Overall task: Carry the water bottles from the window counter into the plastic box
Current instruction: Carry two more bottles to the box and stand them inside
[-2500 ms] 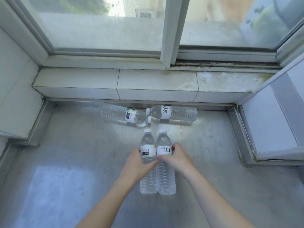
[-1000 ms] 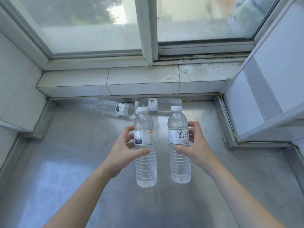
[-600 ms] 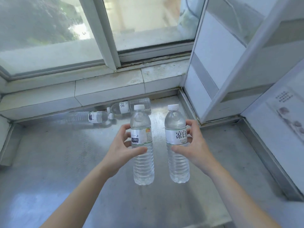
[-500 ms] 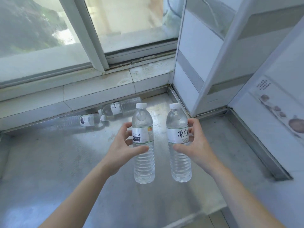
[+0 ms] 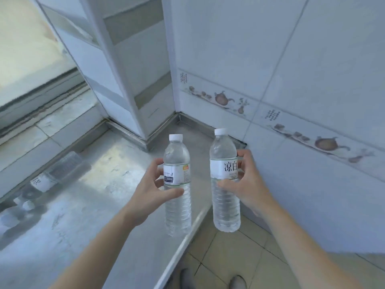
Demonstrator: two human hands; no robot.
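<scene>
— Across the frame's middle, what has changed?
— Both bottles have left the table point(image 5: 87, 236): the left hand point(image 5: 152, 190) grips one water bottle point(image 5: 177, 184), the right hand point(image 5: 248, 184) grips the 凉白 bottle point(image 5: 225, 180), now above the floor tiles point(image 5: 225, 257).
— And the rest?
— Two blurred bottles point(image 5: 52, 176) lie at left; the plastic box isn't visible, so carrying likely continues.

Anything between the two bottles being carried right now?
No object. In the head view, an open gap separates the left-hand bottle from the right-hand bottle; through it only the counter shows.
</scene>
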